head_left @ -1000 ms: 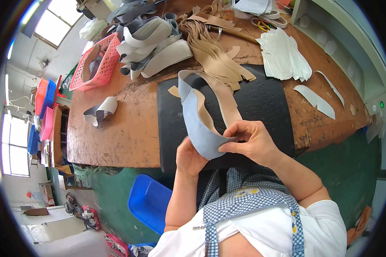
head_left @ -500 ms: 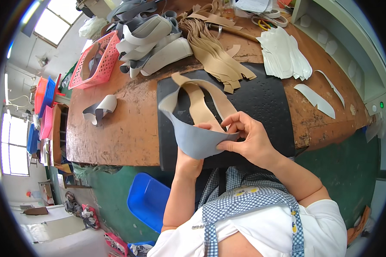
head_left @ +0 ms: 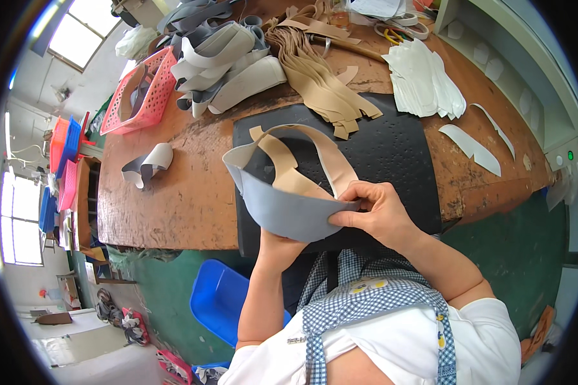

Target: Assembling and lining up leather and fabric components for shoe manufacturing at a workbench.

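A looped strip of leather-like sheet (head_left: pixel 289 212), grey-blue outside and beige inside, is held up over a black perforated mat (head_left: pixel 392 160). My right hand (head_left: pixel 376 208) pinches its right end between thumb and fingers, where a beige end meets the grey one. Beneath the loop's front wall is my left hand (head_left: pixel 279 249), touching the strip's lower edge; its fingers are hidden behind the grey face. Inside the loop a beige strip (head_left: pixel 282 163) bends upward past the back rim.
Beige strips (head_left: pixel 321 83) and rolled grey pieces (head_left: pixel 228 64) lie at the back. To the right are white cut pieces (head_left: pixel 427 83) and scissors (head_left: pixel 401 29). A pink basket (head_left: pixel 154 90) stands back left, near a small curled scrap (head_left: pixel 149 163). A blue bin (head_left: pixel 215 295) sits below the table.
The loop has widened, its left side shifting left and slightly down. My left fingertips, earlier showing above the grey edge, are now behind it. The right hand keeps its pinch.
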The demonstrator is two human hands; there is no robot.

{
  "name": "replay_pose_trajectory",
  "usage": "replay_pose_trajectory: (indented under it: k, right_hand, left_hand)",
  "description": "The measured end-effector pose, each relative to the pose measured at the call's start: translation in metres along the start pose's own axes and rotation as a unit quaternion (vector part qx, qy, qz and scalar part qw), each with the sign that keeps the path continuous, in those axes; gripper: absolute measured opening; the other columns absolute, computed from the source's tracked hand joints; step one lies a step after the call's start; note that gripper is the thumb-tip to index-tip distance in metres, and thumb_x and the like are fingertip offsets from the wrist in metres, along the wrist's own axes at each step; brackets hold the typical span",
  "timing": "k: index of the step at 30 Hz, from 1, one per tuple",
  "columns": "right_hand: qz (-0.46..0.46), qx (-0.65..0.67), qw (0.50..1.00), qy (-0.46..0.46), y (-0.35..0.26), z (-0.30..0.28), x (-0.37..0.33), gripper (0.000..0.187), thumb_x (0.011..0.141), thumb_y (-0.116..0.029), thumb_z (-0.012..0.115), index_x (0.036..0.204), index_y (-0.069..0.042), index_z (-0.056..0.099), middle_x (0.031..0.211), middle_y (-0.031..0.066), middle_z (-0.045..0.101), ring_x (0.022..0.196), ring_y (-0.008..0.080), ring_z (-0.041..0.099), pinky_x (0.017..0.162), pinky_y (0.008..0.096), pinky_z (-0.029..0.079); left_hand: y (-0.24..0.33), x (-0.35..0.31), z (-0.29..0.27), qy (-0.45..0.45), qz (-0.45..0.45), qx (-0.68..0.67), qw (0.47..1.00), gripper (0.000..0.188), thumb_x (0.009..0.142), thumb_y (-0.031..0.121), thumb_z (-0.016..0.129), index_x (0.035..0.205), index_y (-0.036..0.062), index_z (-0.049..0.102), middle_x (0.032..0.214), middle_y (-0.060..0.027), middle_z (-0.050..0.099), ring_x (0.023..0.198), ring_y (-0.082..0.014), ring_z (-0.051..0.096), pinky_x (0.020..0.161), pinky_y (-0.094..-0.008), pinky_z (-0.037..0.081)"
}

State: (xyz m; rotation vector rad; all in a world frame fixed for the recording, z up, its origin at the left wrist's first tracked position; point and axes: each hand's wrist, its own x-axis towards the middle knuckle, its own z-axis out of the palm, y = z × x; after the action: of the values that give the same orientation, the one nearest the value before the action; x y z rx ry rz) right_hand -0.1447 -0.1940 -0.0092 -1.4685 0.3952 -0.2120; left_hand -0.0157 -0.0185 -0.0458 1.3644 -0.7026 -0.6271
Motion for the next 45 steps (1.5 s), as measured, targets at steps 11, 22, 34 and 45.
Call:
replay_pose_trajectory:
  k: [11, 22, 34, 45]
  right_hand:
    - [0.028, -0.008, 0.999, -0.022, -0.007, 0.007, -0.002, 0.016, 0.083, -0.007, 0.079, 0.094, 0.001, 0.071, 0.085, 0.0017, 0.068, 0.076, 0.0075, 0.06, 0.073, 0.0247, 0.049]
    - [-0.187, -0.197, 0.962, 0.014, 0.011, 0.017, 0.001, 0.023, 0.078, -0.011, 0.082, 0.078, 0.003, 0.064, 0.071, 0.0098, 0.06, 0.072, 0.0201, 0.057, 0.065, 0.0328, 0.046]
    - [-0.221, -0.315, 0.923, 0.031, 0.011, 0.016, 0.003, 0.023, 0.09, -0.017, 0.069, 0.075, -0.002, 0.062, 0.067, 0.0102, 0.057, 0.068, 0.027, 0.057, 0.068, 0.0364, 0.039]
    - [-0.113, -0.21, 0.97, 0.045, -0.002, 0.012, 0.003, 0.019, 0.082, -0.013, 0.079, 0.076, 0.0, 0.066, 0.072, 0.0071, 0.061, 0.059, 0.0144, 0.051, 0.061, 0.0317, 0.041]
  left_hand:
    - [0.013, -0.004, -0.008, -0.046, -0.03, -0.156, 0.986, 0.031, 0.082, -0.004, 0.076, 0.11, -0.0049, 0.065, 0.107, -0.0089, 0.07, 0.1, -0.0174, 0.067, 0.09, -0.032, 0.054]
    - [0.015, 0.003, 0.008, 0.065, -0.023, -0.13, 0.989, 0.019, 0.084, -0.003, 0.077, 0.101, -0.0019, 0.071, 0.096, -0.0072, 0.074, 0.089, -0.0123, 0.068, 0.08, -0.0267, 0.056]
    - [0.011, 0.005, 0.012, 0.102, -0.039, -0.081, 0.991, 0.017, 0.083, -0.001, 0.079, 0.098, -0.0008, 0.072, 0.093, -0.0057, 0.074, 0.084, -0.0095, 0.068, 0.075, -0.0237, 0.055]
    - [0.021, -0.001, 0.024, 0.115, -0.057, -0.101, 0.987, 0.026, 0.093, 0.007, 0.07, 0.115, -0.0033, 0.063, 0.106, -0.0064, 0.07, 0.099, -0.0131, 0.064, 0.091, -0.0293, 0.05]
